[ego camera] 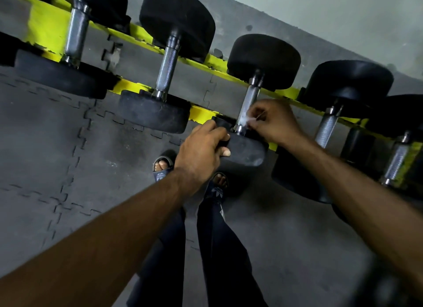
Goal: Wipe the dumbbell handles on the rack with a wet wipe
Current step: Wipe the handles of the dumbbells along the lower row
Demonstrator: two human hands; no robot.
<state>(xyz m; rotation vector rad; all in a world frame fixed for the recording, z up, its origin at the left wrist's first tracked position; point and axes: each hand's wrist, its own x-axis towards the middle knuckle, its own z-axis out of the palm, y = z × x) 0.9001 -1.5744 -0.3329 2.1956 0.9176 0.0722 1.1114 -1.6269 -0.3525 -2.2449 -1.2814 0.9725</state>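
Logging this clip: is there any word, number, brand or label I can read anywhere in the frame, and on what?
No readable words or numbers.
Sandals: a trefoil logo on each strap, no lettering legible.
Dumbbell heads, including the one the left hand grips: no weight marks show.
Wet wipe pinched in the right hand: blank.
Rack: no label.

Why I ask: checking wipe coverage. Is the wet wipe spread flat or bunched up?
Bunched up: the wet wipe shows only as a small white wad pinched by the right hand against the dumbbell handle.
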